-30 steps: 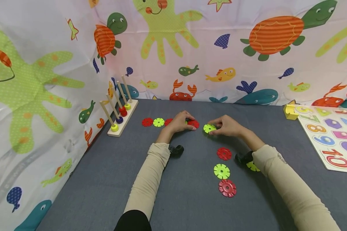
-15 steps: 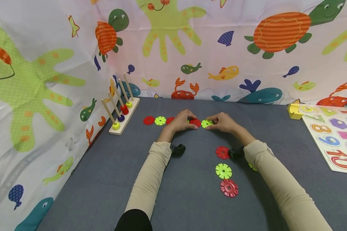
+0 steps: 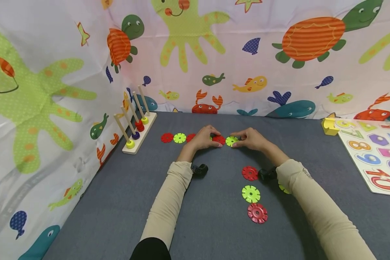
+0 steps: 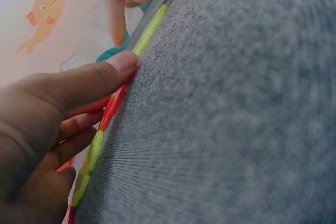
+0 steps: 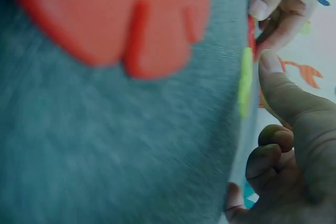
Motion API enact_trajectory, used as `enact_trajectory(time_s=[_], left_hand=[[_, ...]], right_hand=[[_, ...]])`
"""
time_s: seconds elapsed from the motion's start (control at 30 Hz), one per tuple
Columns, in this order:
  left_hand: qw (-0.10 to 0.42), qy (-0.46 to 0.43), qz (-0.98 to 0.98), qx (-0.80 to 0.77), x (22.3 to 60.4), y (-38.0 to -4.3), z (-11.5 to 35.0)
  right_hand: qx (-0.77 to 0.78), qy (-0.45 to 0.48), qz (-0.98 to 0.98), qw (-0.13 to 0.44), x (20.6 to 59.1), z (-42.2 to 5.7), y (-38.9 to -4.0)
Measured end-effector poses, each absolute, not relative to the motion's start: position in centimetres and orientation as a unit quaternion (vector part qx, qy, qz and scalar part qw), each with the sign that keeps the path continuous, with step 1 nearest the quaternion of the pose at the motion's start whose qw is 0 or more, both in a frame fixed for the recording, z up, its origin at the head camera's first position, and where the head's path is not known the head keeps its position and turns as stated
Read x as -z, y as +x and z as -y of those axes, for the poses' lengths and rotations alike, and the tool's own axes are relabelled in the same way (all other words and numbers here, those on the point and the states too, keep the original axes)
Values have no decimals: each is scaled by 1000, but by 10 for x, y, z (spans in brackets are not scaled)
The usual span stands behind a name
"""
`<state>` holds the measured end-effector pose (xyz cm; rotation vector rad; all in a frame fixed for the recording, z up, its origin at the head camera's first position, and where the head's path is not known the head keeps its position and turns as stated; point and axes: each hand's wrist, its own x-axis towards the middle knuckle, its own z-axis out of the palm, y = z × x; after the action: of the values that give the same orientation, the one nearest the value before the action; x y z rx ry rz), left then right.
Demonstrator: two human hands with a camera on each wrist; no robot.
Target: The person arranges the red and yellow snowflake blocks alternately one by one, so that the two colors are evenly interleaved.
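Note:
A row of notched, flower-shaped plastic discs in red and yellow-green runs across the cloth. My left hand [image 3: 202,139] covers part of it, thumb and fingers around the red notched disc [image 3: 219,140]. In the left wrist view, that thumb tip sits where the red disc [image 4: 113,106] meets a yellow-green one. From the other side, my right hand [image 3: 251,139] holds the yellow-green notched disc [image 3: 231,141] at the right end of the row, between thumb and index finger. This disc [image 5: 245,83] lies flat, edge to edge with the red one in the right wrist view.
Nearer me lie a loose red disc [image 3: 250,173], a yellow-green disc [image 3: 251,194] and a darker red disc [image 3: 257,213]. Another yellow-green disc [image 3: 284,188] is partly under the right sleeve. A wooden peg stacker [image 3: 139,135] stands left; a number board [image 3: 375,155] lies right.
My right hand has moved left and brought the yellow-green disc up against the red disc at the row's end. My left hand has stayed on the row.

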<state>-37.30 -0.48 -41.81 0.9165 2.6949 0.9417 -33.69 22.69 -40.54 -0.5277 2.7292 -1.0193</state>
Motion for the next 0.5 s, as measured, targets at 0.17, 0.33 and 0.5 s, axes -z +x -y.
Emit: enact_trajectory(time_s=[0.17, 0.33, 0.5], left_hand=[[72, 296, -896, -322, 418, -371, 2], [64, 316, -894, -312, 417, -370, -5], [63, 341, -890, -297, 415, -369, -19]], right_hand=[[339, -191, -915, 103, 393, -240, -325], [326, -218, -911, 127, 385, -258, -302], [323, -237, -901, 166, 384, -270, -274]])
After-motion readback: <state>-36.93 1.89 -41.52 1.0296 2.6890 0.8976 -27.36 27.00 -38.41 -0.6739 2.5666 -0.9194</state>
